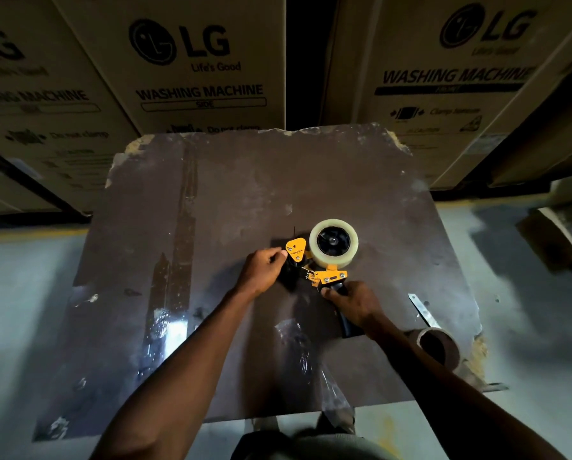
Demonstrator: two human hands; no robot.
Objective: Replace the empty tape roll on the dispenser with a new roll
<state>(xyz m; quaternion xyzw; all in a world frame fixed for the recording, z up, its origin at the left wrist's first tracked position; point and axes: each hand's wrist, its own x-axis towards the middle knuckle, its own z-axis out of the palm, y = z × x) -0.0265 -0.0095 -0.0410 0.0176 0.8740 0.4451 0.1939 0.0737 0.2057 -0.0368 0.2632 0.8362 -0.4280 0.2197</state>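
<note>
Boxes (pixel 191 61): stacked cardboard along the far side, 10 to 2 o'clock, printed LG and WASHING MACHINE; dim light.
Table (pixel 211 200): dark brown, worn top with chipped edges, filling the middle; shiny tape streaks at 8 o'clock.
Left hand (pixel 261 268): just left of centre, fingers curled together, fingertips pinched at the front end of the dispenser, touching the orange side plate; whether a tape end sits between them cannot be told.
Wrap (pixel 297 343): crumpled clear film lying on the table at 6 o'clock, between the two forearms.
Dispenser (pixel 324 275): orange frame with black parts, lying on the table just right of centre, front end toward 9 o'clock, handle toward 5 o'clock.
New roll (pixel 333 243): clear tape, full, seated on the black hub of the dispenser, at 12 o'clock from the handle, flat face turned up toward the camera.
Right hand (pixel 352 303): closed around the black handle of the dispenser, thumb laid across the handle's top just below the orange frame.
Strip (pixel 422 308): narrow pale piece lying flat at 4 o'clock, well apart from the dispenser, pointing toward the empty core.
Empty core (pixel 438 346): brown cardboard ring on the table near the 4 o'clock corner, just beside the right forearm, opening tilted toward the camera.
</note>
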